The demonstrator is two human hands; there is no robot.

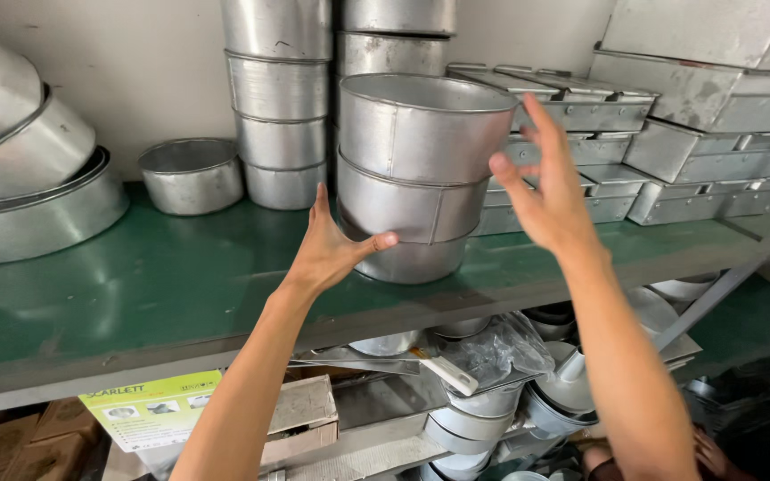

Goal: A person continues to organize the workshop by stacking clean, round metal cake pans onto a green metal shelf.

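Standing upright, nested pans (pixel 416 174) between hands.

Silver-grey tins (pixel 416 169), green shelf (pixel 162 276)

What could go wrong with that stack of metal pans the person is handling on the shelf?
The stack of three round metal pans leans a little and stands near the front edge of the green shelf, so it might tip off. The left hand touches only the bottom pan, and the right hand is open beside the top one, so the grip looks loose. The thin pan rims could scrape fingers.
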